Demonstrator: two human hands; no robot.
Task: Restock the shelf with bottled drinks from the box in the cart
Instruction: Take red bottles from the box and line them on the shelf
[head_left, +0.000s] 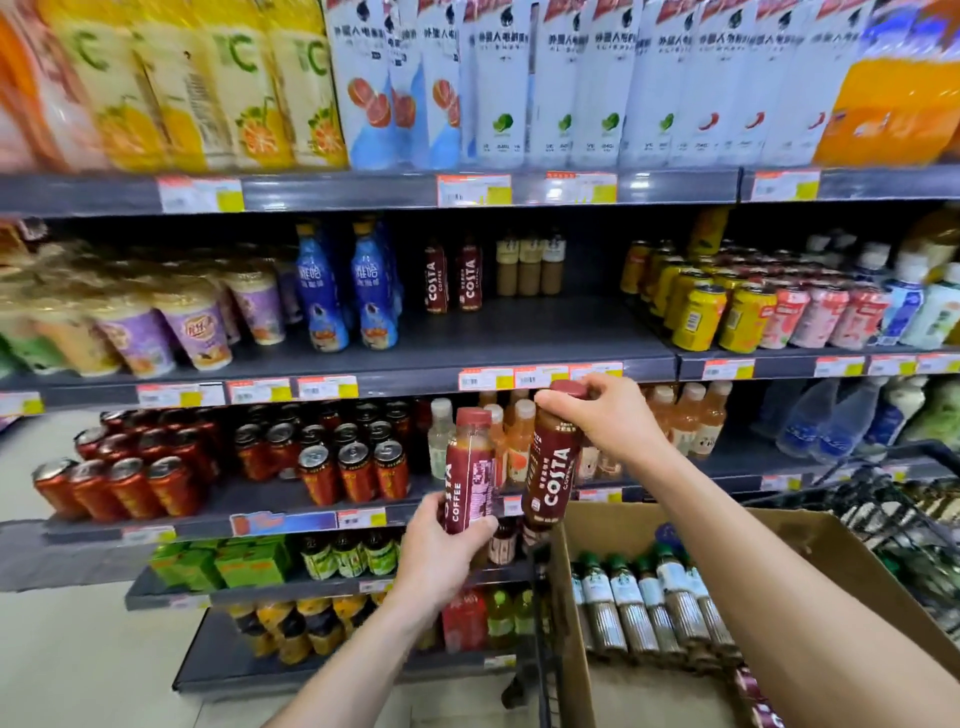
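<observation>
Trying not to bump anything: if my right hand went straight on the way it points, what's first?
Probably the shelf edge with its price tags, just above your right hand and its coffee bottle; depth is unclear.

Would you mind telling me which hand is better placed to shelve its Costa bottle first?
Probably the right hand: it grips the right bottle by the cap, level with the lip of the Costa shelf. The left hand holds the left bottle lower.

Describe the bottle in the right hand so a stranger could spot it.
Start at the cardboard box lower right; two bottles are held above its left corner. The right hand grips the dark brown bottle by its cap; the left hand holds a redder bottle.
</observation>
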